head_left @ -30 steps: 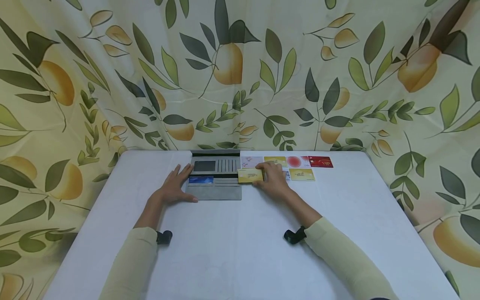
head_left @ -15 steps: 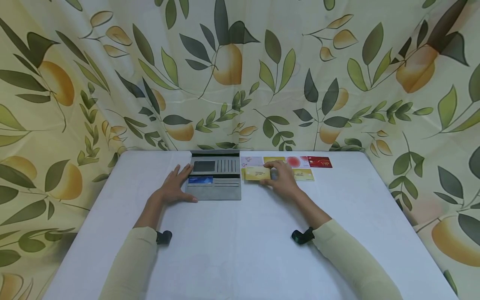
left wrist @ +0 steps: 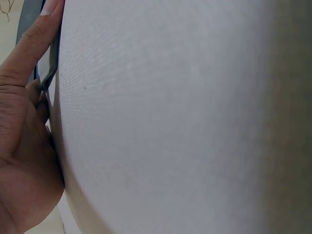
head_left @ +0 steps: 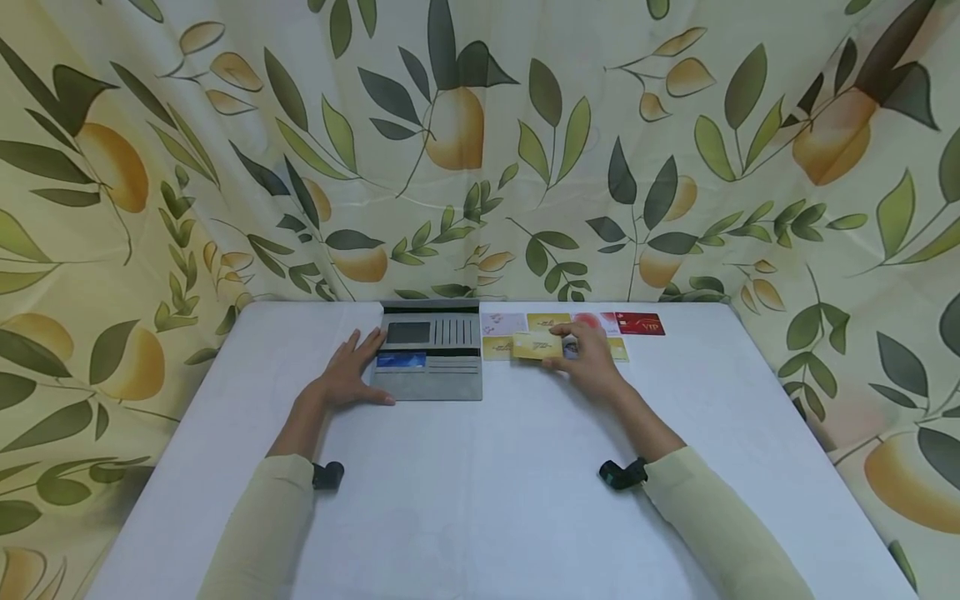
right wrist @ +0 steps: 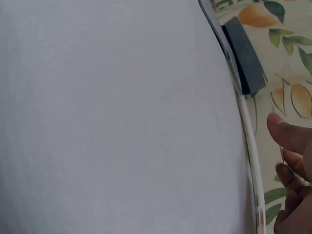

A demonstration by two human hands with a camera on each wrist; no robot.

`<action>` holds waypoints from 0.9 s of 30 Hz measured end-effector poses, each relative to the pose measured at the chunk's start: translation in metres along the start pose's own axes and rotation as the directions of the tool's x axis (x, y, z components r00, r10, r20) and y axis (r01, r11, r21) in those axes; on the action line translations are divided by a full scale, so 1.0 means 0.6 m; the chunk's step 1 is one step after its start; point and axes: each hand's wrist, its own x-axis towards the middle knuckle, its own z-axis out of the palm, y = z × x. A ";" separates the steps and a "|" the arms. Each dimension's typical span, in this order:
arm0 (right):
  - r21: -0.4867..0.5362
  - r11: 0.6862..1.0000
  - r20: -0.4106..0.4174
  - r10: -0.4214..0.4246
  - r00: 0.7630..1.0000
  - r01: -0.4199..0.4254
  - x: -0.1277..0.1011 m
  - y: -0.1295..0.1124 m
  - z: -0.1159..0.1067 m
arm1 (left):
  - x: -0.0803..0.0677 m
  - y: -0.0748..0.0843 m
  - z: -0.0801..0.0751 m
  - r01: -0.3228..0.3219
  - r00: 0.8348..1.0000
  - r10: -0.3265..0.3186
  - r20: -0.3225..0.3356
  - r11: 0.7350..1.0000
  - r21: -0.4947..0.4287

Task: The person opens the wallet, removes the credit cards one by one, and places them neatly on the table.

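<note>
My right hand (head_left: 592,364) pinches a gold card (head_left: 536,345) between thumb and fingers, held over the lower row of cards to the right of the wallet. The grey wallet (head_left: 442,386) lies unfolded at the far side of the table, a blue card (head_left: 401,360) in one of its slots. Along the wallet's left side, my left hand (head_left: 347,372) rests with fingers spread and thumb on the lower left corner. The left wrist view shows this hand (left wrist: 24,131) at the wallet's edge. In the right wrist view, the fingers (right wrist: 287,136) are partly cut off by the frame.
Upper row: a pale pink card (head_left: 503,323), a gold card (head_left: 548,319), a card with a red circle (head_left: 588,319) and a red VIP card (head_left: 640,323). Another gold card (head_left: 496,348) lies beside the wallet. A patterned curtain (head_left: 480,208) hangs behind the white table (head_left: 465,500).
My right hand has moved rightward from the wallet's right edge with the gold card, uncovering another gold card beside the wallet. My left hand and the wallet have stayed in place.
</note>
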 end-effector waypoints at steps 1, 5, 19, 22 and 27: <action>-0.005 1.000 -0.005 -0.004 1.000 0.004 0.000 0.001 -0.003 | 0.000 0.001 -0.001 -0.001 1.000 0.001 -0.002 1.000 0.001; -0.033 0.999 -0.015 0.001 1.000 -0.002 -0.001 0.009 -0.013 | 0.000 0.001 0.000 -0.003 1.000 0.003 -0.006 1.000 0.007; -0.051 0.996 -0.024 0.066 0.998 -0.068 -0.016 0.032 -0.046 | 0.009 -0.020 0.011 -0.019 1.000 0.019 -0.018 1.000 0.015; -0.060 0.995 -0.024 0.079 0.997 -0.081 -0.019 0.037 -0.051 | 0.010 -0.018 0.011 -0.012 1.000 0.013 -0.015 1.000 0.018; -0.062 0.992 -0.012 0.112 0.994 -0.112 -0.023 0.044 -0.061 | 0.004 -0.006 0.004 0.000 1.000 0.000 -0.009 1.000 0.015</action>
